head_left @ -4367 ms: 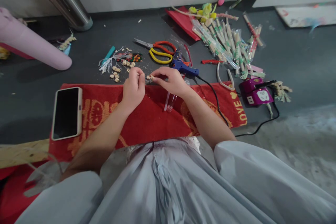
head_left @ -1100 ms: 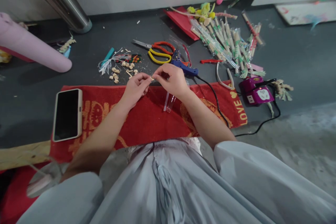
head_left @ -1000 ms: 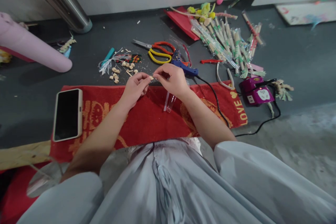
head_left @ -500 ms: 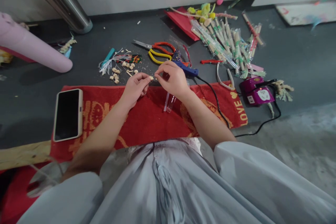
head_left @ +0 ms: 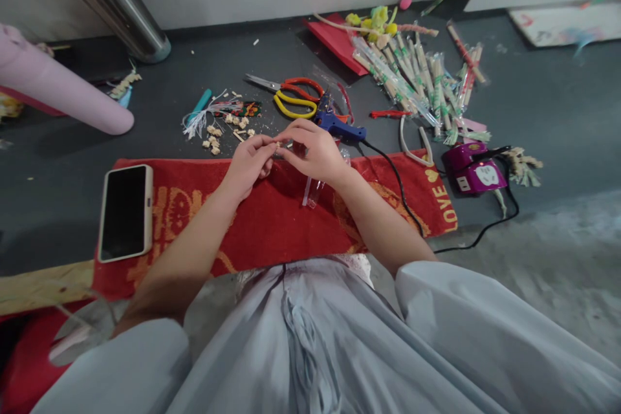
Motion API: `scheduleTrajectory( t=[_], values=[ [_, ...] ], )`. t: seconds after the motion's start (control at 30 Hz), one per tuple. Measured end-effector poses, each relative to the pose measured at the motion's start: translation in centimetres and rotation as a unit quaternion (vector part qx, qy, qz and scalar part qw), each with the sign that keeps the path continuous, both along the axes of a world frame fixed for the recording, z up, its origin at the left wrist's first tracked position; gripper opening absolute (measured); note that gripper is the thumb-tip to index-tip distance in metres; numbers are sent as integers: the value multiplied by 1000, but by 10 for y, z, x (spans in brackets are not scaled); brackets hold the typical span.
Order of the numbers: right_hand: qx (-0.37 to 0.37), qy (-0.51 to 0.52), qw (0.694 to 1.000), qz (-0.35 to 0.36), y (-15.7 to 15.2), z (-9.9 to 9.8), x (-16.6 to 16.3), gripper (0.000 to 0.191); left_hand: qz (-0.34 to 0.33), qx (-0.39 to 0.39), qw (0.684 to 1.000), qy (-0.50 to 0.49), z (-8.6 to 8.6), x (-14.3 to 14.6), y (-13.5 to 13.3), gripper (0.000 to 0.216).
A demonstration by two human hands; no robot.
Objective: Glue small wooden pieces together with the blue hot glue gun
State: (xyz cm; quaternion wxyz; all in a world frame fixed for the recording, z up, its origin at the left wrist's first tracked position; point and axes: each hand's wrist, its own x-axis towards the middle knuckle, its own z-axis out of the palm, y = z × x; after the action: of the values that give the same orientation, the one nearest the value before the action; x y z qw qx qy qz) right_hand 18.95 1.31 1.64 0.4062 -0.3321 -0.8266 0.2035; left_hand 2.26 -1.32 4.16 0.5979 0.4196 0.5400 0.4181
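Observation:
Over the top edge of a red towel (head_left: 272,226), my left hand (head_left: 250,165) pinches a small pale, beige piece (head_left: 278,146) between thumb and forefinger. My right hand (head_left: 313,150) meets it there, thumb and fingertips closed at the same piece; whether they grip it or only touch it is hard to see. Several similar beige bits (head_left: 213,141) lie on the dark table just left of the hands. Beyond my right hand rest a blue glue gun (head_left: 342,127) and scissors (head_left: 295,96) with red and yellow handles. A clear plastic sleeve (head_left: 314,193) lies under my right wrist.
A phone (head_left: 126,212) lies on the towel's left end. White threads with a teal stick (head_left: 201,102) are near the bits. Wrapped pale sticks (head_left: 412,74) pile up at back right. A purple power socket (head_left: 473,171) and its black cord sit right. A pink cylinder (head_left: 63,87) juts in from the left.
My right hand has shifted slightly left, its fingertips closing the small gap to the piece in my left hand. The left hand has stayed nearly still.

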Motion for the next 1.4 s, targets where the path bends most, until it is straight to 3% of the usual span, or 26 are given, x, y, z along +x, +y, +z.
scheduleTrajectory(
  t=[1.4],
  values=[
    [-6, -57, 998, -11, -3, -2, -2, 23, -39, -23, 999, -1, -2, -3, 1, 12]
  ],
)
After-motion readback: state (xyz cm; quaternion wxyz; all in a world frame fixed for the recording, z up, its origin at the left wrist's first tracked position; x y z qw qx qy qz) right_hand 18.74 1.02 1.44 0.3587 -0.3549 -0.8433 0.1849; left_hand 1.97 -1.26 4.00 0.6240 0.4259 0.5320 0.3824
